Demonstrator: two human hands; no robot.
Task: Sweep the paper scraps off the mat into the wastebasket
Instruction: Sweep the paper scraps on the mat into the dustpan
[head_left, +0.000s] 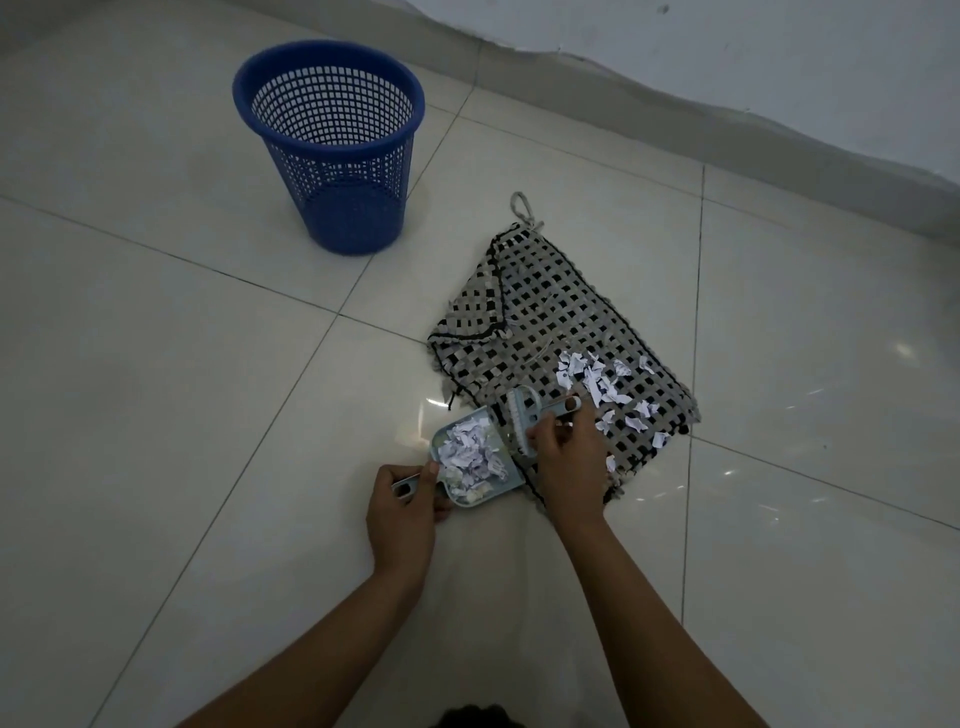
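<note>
Scraps (602, 382) of white paper are lying in a loose group on the near right part of the mat (545, 317), and some are spreading toward its right edge. The mat is woven in black and grey squares and is lying flat on the tiled floor (156, 364), with its far left corner folded over. The left hand (402, 512) is gripping the handle of a small pale dustpan (470, 454), with the fingers closed around it. The dustpan is resting on the floor, its open lip touching the near left edge of the mat, and it is holding a pile of torn paper. The right hand (569, 454) is closed around the handle of a small brush (522, 426), which is standing at the mouth of the dustpan with the bristles facing the pile. The blue wastebasket (332, 150) is standing upright on the floor, well apart from the mat, to the far left.
</note>
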